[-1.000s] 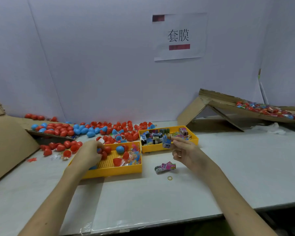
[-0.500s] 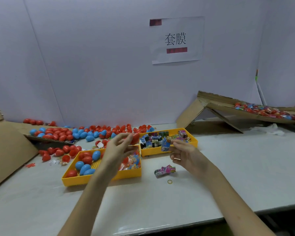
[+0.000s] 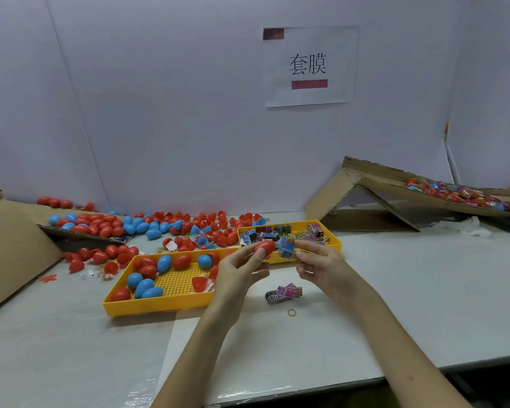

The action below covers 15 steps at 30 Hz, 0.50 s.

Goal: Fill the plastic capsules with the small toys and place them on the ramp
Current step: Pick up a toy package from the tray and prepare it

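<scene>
- The grey table (image 3: 424,290) carried everything, with a paper sign (image 3: 309,66) on the wall behind it.
- A cardboard ramp (image 3: 389,188) sloped down to the right at the table's far right. Filled capsules (image 3: 460,194) lay crowded on its lower part.
- A large cardboard sheet (image 3: 12,245) leaned at the far left.
- A loose pile of red and blue capsules (image 3: 106,223) was spread along the back left of the table.
- The nearer yellow tray (image 3: 159,306) held several red and blue capsules on its perforated floor.
- The farther yellow tray (image 3: 333,248), touching it at one corner, was full of small printed toy packets.
- The left hand (image 3: 239,269) was raised over the front edge of the farther tray. Its fingers were curled round a red capsule (image 3: 264,248), and the thumb tip pressed on the capsule's near face.
- The right hand (image 3: 321,266) was held just beside it. Its thumb and forefinger pinched a blue-printed toy packet (image 3: 286,248), and the other fingers were loosely curled below.
- Capsule and packet were just beside each other between the two hands. Whether they touched could not be told.
- A loose pink-and-black packet (image 3: 284,293) lay on the table below the hands.
- A small yellow rubber band (image 3: 291,312) lay near that packet.
</scene>
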{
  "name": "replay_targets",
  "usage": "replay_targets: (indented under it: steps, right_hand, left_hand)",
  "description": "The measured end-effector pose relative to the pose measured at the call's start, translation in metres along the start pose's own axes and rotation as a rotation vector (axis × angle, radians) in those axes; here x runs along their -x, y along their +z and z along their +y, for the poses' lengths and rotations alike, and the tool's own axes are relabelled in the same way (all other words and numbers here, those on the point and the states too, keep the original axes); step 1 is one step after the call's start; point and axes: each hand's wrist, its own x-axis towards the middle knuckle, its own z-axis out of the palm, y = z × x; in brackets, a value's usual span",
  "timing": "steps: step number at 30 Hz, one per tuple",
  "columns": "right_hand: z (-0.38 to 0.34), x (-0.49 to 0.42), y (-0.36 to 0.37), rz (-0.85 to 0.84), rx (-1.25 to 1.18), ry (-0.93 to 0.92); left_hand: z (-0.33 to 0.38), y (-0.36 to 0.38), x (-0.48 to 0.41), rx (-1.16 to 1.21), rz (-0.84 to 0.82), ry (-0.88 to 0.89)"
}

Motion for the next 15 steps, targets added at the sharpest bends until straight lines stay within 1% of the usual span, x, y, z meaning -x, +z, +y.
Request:
replay_targets:
  steps: [4, 7, 12, 15]
  right_hand:
    - [0.0014, -0.0002, 0.0002, 0.013, 0.04, 0.001]
    - [0.0016, 0.0, -0.0004, 0.017, 0.072, 0.003]
    - [0.0011, 0.0001, 0.0022, 0.023, 0.108, 0.001]
    - [0.0017, -0.0004, 0.0001, 0.025, 0.103, -0.009]
  left_hand:
    - [-0.0047, 0.0047, -0.0016, -0.124, -0.05, 0.055]
    - [-0.0052, 0.006, -0.0014, -0.142, -0.076, 0.063]
    - [-0.0085, 0.0037, -0.004, -0.135, -0.034, 0.045]
    - [-0.009, 0.0027, -0.0042, -0.135, -0.046, 0.036]
